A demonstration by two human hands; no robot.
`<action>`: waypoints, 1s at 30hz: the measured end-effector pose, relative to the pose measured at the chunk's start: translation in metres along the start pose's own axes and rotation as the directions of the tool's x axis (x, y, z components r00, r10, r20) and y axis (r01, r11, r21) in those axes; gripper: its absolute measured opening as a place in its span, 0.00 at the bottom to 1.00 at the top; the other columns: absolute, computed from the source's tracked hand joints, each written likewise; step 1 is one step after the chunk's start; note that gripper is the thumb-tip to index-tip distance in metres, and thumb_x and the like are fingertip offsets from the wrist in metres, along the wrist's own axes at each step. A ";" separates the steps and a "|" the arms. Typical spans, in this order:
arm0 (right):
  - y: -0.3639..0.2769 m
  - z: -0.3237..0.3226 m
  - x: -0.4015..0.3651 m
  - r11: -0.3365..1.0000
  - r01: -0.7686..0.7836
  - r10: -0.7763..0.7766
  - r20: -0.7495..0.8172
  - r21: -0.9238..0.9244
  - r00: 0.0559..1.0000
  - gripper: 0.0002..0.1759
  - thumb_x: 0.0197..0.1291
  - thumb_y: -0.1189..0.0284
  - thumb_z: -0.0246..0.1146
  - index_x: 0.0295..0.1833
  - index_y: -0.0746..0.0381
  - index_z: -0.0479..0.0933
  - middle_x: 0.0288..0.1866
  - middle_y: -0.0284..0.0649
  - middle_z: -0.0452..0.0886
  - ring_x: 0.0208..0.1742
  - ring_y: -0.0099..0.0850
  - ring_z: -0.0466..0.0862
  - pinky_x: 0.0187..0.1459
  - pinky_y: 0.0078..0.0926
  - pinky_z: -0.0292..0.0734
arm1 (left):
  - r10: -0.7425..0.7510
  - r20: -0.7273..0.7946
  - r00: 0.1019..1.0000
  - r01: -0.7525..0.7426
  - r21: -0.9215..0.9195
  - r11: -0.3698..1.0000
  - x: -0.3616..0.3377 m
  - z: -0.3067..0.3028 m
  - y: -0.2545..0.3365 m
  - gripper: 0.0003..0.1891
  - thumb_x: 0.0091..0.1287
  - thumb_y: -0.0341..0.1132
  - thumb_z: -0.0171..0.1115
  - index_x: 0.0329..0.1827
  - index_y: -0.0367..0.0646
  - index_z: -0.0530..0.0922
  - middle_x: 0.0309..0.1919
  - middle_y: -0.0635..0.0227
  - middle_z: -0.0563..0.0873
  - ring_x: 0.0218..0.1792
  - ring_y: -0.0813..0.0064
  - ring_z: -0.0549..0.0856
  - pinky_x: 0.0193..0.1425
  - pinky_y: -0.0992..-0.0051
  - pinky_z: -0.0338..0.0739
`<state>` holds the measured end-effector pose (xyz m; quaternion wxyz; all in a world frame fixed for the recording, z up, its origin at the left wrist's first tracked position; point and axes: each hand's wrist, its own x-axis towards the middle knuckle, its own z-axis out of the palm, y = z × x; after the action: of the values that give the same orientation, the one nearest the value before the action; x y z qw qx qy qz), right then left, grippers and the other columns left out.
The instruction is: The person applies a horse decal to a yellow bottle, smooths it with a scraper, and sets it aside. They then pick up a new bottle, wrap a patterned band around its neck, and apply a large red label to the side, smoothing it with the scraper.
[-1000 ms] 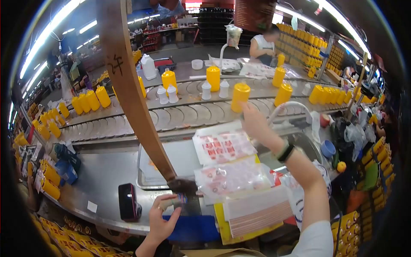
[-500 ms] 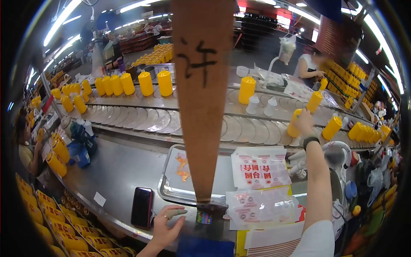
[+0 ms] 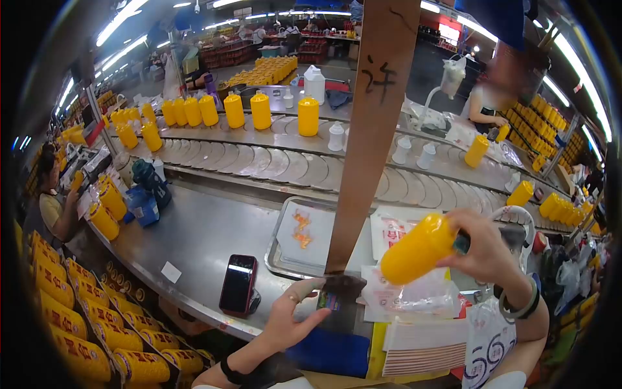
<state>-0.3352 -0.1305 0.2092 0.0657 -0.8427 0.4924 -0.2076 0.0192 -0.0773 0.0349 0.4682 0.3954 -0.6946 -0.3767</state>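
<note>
A yellow plastic bottle [image 3: 418, 251], tilted, is gripped at its right end by my right hand [image 3: 483, 249]. It hangs over printed plastic sheets [image 3: 411, 301] on the bench; the fingers hide part of its end. My left hand [image 3: 295, 316] holds nothing, its thumb and fingers apart, close to the foot of a brown wooden post [image 3: 369, 136]. A black phone [image 3: 238, 283] lies on the metal bench to the left of that hand. Behind the hand is a metal tray [image 3: 275, 241] carrying a white sheet with orange-and-yellow pieces.
Beyond the bench runs a conveyor of overlapping plates [image 3: 259, 160], with yellow bottles [image 3: 261, 111] and white bottles [image 3: 336, 137] behind it. Packed yellow bottles [image 3: 78, 353] stand lower left. A blue jug [image 3: 142, 206] sits on the bench's left. Co-workers [image 3: 487, 111] are at both sides.
My right hand has come back from the conveyor to above the bench, bringing the yellow bottle. My left hand stays near the post foot, still apart-fingered. The whole view has shifted.
</note>
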 end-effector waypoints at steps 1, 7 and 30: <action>-0.023 -0.001 -0.005 0.995 0.088 -0.091 0.072 0.049 0.993 0.29 0.43 0.65 0.86 0.46 0.63 0.77 0.58 0.45 0.83 0.55 0.49 0.84 0.55 0.38 0.80 | 0.004 0.042 0.999 -0.002 -0.061 0.998 0.004 0.006 0.007 0.36 0.63 0.29 0.77 0.75 0.36 0.73 0.68 0.53 0.81 0.67 0.61 0.82 0.71 0.64 0.78; -0.096 0.025 -0.020 0.940 0.103 -0.224 0.362 0.324 0.905 0.29 0.50 0.60 0.83 0.50 0.63 0.77 0.61 0.45 0.81 0.54 0.48 0.85 0.54 0.38 0.82 | 0.033 0.288 0.957 0.135 -0.543 0.829 -0.010 0.054 0.045 0.60 0.57 0.37 0.84 0.86 0.36 0.48 0.75 0.56 0.68 0.73 0.65 0.73 0.78 0.66 0.67; -0.117 0.196 -0.095 0.412 -0.423 0.433 0.235 0.807 0.870 0.47 0.72 0.61 0.68 0.85 0.69 0.52 0.70 0.58 0.78 0.73 0.45 0.77 0.75 0.38 0.68 | -0.502 0.294 0.813 0.576 -0.531 0.622 -0.039 0.051 0.007 0.34 0.77 0.36 0.66 0.78 0.36 0.59 0.65 0.58 0.79 0.65 0.70 0.81 0.69 0.68 0.77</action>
<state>-0.2006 -0.0081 0.0417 0.5089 -0.5499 0.5293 -0.3980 -0.0213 -0.0316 0.0129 0.3916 0.3942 -0.4142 -0.7209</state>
